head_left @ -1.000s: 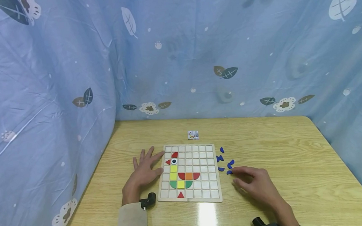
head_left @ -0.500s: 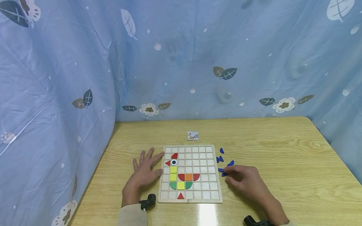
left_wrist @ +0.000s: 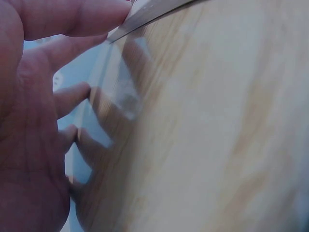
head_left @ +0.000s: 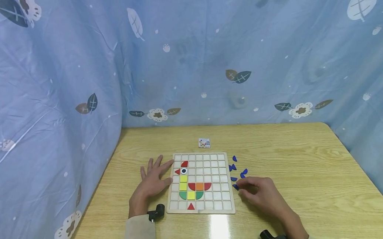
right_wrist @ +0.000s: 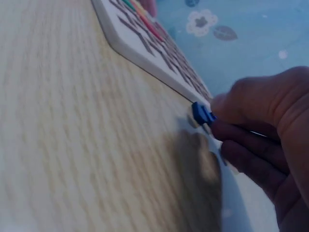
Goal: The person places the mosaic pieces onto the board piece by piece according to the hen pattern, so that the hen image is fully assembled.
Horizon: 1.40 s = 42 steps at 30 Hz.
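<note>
A square wooden grid board [head_left: 218,212] lies flat on the table, bearing red, yellow, orange and green tiles and a round eye tile [head_left: 184,170] in a bird-like figure. My left hand [head_left: 150,183] rests at the board's left edge, fingers spread, with thumb and index fingertip at the rim. Just right of the board, my right hand [head_left: 260,192] has its fingers bent around a blue half-round tile [head_left: 236,187]. In the right wrist view, that blue tile [right_wrist: 202,114] sits at the tips of thumb and index finger, close over the tabletop.
Several more blue tiles [head_left: 243,175] lie loose along the board's right side. A small pattern card [head_left: 204,143] lies behind the board. Blue patterned curtain [head_left: 187,60] hangs along the back and sides of the table [head_left: 315,170].
My right hand has moved left toward the board, and the blue tile at its fingertips has shifted left and turned. My left hand has stayed in place.
</note>
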Motion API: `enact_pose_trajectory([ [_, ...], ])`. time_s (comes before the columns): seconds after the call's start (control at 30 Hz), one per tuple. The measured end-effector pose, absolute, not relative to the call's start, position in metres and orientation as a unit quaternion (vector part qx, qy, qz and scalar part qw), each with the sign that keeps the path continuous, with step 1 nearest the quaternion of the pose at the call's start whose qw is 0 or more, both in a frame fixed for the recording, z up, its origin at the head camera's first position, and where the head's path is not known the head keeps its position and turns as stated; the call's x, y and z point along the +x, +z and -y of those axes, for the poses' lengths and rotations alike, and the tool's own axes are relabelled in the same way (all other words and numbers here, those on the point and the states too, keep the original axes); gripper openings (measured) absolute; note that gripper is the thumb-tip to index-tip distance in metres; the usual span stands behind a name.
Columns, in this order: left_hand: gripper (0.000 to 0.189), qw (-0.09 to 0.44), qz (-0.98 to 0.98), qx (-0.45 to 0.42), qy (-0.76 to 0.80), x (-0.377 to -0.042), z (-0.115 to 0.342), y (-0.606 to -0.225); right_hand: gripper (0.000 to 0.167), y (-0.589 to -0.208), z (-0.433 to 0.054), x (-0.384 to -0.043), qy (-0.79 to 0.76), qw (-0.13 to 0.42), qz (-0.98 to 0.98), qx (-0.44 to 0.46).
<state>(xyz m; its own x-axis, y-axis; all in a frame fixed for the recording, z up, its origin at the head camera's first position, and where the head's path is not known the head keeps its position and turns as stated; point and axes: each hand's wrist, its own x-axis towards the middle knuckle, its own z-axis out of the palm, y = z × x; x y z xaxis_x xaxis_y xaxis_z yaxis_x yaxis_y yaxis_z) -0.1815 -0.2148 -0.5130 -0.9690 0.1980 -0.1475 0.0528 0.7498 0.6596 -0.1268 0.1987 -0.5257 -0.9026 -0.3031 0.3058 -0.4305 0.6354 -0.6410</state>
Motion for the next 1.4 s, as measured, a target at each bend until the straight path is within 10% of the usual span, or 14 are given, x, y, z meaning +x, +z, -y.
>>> enact_pose_trajectory([
  [1.4,0.070,0.101,-0.927,0.056,0.357,-0.180,0.213,-0.514,0.037,-0.533,-0.186,-0.125,0.329,0.156,0.892,0.269],
])
